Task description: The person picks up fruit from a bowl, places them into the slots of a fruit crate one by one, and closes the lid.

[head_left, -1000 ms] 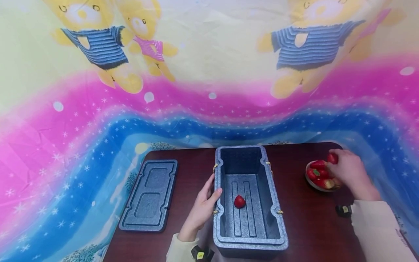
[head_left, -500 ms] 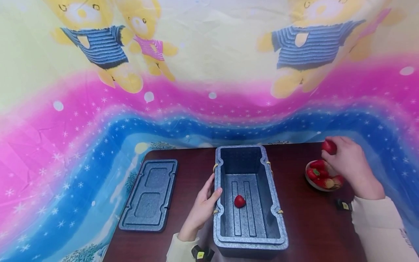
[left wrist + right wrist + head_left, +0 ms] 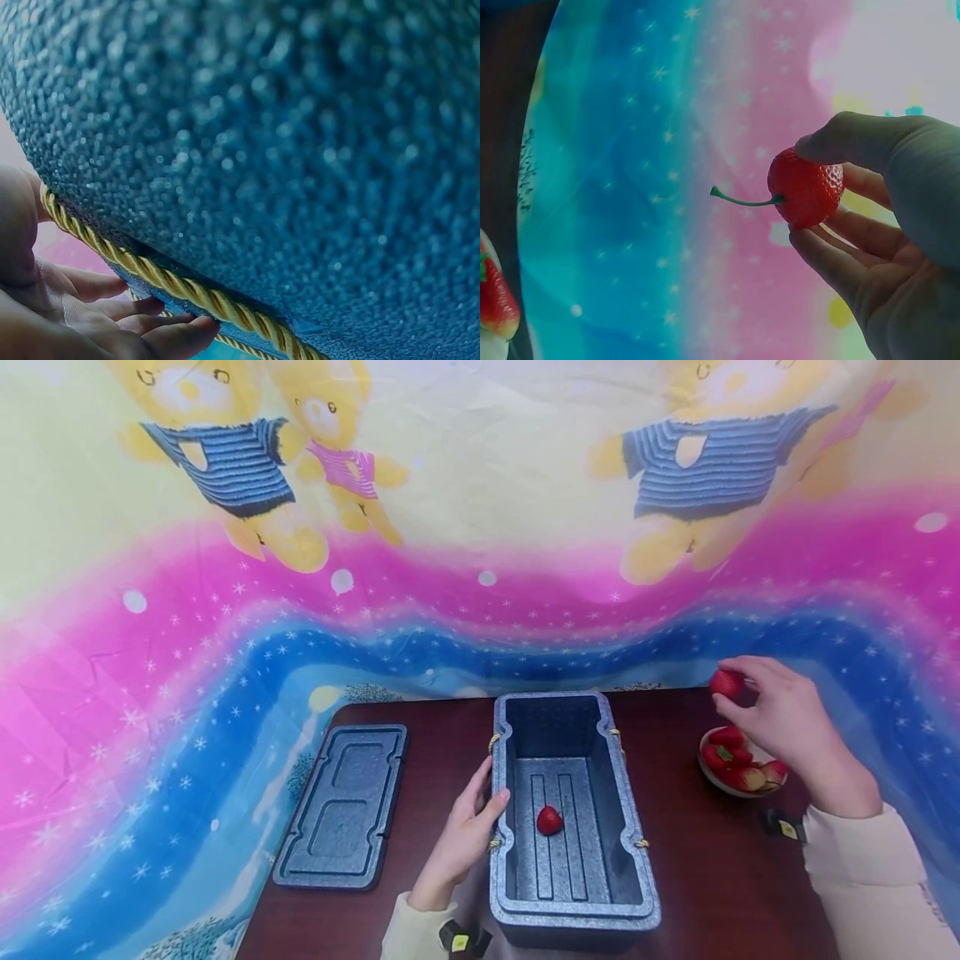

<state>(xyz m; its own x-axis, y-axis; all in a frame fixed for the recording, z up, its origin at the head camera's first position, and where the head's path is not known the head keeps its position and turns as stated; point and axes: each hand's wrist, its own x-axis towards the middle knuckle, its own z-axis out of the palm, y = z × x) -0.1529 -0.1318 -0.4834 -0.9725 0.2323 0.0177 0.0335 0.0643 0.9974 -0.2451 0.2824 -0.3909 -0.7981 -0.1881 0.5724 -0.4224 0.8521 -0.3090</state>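
Observation:
My right hand (image 3: 787, 714) pinches a red strawberry (image 3: 726, 683) between thumb and fingertips, raised above a small bowl (image 3: 705, 774) of red fruit. In the right wrist view the strawberry (image 3: 802, 187) has a dimpled skin and a thin green stem pointing away from the palm. My left hand (image 3: 467, 835) rests against the left side of a grey-blue box (image 3: 498, 877), thumb at its rim, fingers extended along the outside. A gold twisted rope (image 3: 172, 281) runs past those fingers in the left wrist view. Another red fruit (image 3: 549, 820) lies on the box floor.
A matching grey-blue lid (image 3: 341, 806) lies flat on the dark wooden table (image 3: 435, 735), left of the box. Gold rope loops (image 3: 641, 844) show on the box's sides. A patterned cloth with teddy bears (image 3: 480, 610) hangs behind the table.
The right hand has lifted the strawberry up out of the bowl area and moved it a little left. The left hand and the box have stayed put.

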